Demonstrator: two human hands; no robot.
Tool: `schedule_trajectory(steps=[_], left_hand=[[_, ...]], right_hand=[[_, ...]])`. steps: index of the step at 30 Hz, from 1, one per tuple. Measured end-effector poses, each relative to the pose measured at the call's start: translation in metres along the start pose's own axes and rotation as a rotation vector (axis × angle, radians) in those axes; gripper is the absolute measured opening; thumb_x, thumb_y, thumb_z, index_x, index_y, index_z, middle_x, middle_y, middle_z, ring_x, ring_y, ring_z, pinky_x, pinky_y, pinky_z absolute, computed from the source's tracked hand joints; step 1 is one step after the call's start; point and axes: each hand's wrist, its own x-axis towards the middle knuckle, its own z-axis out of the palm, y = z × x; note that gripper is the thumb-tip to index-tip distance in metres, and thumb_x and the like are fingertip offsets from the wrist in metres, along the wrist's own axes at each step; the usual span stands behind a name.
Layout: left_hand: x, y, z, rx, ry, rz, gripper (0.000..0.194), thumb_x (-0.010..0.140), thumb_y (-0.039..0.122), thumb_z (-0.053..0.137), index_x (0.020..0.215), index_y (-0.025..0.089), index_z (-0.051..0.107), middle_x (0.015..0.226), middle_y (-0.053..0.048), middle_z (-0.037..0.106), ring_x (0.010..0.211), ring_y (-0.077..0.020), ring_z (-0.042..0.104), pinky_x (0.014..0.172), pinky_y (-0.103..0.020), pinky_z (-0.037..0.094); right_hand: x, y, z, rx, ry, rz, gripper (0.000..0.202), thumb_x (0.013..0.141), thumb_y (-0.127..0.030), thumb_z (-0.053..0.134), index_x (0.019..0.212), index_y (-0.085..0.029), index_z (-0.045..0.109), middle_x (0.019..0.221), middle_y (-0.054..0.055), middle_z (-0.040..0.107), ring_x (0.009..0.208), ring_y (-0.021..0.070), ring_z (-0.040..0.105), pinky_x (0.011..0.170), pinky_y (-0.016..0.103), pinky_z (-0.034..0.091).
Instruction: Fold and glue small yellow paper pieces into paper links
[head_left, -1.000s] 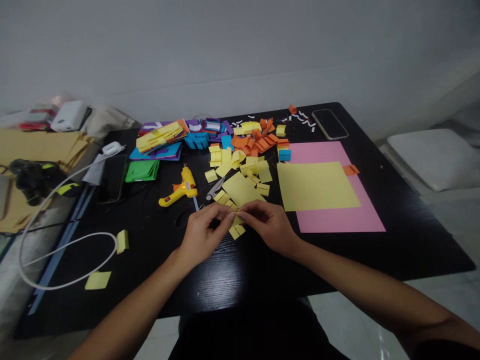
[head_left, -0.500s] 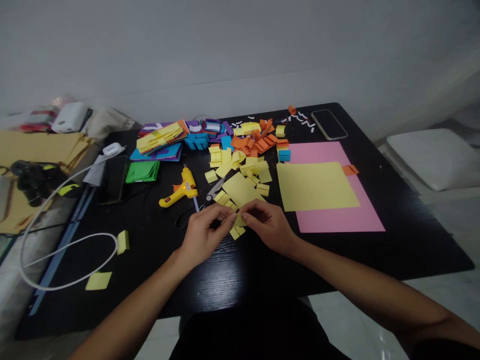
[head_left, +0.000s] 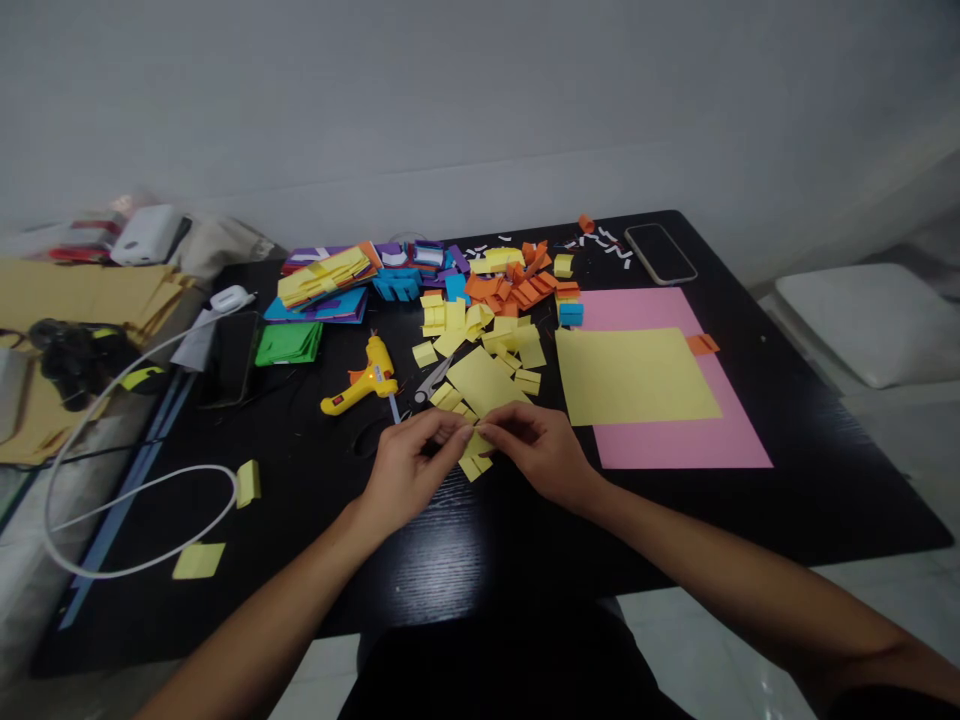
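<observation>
Your left hand (head_left: 409, 470) and right hand (head_left: 541, 452) meet over the near middle of the worktop (head_left: 750, 500), fingertips of both pressed together on one small yellow paper piece (head_left: 475, 441), pinched between them just above the surface.

Items, largest first:

1. Worktop: black, wood-grained, carrying all that follows.
2. Pink sheet (head_left: 675, 445): flat, to the right of your hands.
3. Yellow sheet (head_left: 634, 375): lies on the pink sheet, covering its left and middle part.
4. White cable (head_left: 135, 500): loops over the left edge of the worktop.
5. Stack of coloured paper (head_left: 322, 285): yellow, blue, purple and orange, at the far left of centre; green folded paper (head_left: 289, 342) just in front of it.
6. Heap of orange folded pieces (head_left: 517, 285) and of yellow folded pieces (head_left: 480, 335): at the far middle, touching each other.
7. Phone (head_left: 660, 252): face up, far right corner.
8. Yellow glue gun (head_left: 364, 375): on its side, beyond your left hand.
9. Scissors (head_left: 429, 383): between the glue gun and the yellow pieces.
10. Two loose yellow slips (head_left: 199, 560): near left, by the cable.
</observation>
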Motion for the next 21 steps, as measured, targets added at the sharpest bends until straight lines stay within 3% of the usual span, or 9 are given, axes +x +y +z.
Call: schedule_trajectory(steps=[6, 21], left_hand=[[0.0023, 0.0017, -0.0021, 0.007, 0.026, -0.013, 0.012, 0.096, 0.025, 0.064, 0.091, 0.017, 0.072, 0.075, 0.0, 0.07, 0.064, -0.0109, 0.061, 0.061, -0.021, 0.05], [0.0002, -0.002, 0.0, 0.007, 0.013, 0.013, 0.012, 0.096, 0.029, 0.068, 0.094, 0.019, 0.075, 0.08, -0.002, 0.074, 0.066, -0.0117, 0.064, 0.062, -0.023, 0.051]], right_hand=[[0.0028, 0.0011, -0.0002, 0.131, -0.007, 0.089, 0.028, 0.077, -0.043, 0.087, 0.086, -0.02, 0.076, 0.083, 0.001, 0.076, 0.071, 0.0165, 0.076, 0.072, 0.03, 0.065], [0.001, 0.0024, 0.0007, 0.126, -0.011, 0.077, 0.027, 0.077, -0.044, 0.086, 0.085, -0.02, 0.077, 0.082, 0.002, 0.077, 0.074, 0.0168, 0.076, 0.075, 0.033, 0.067]])
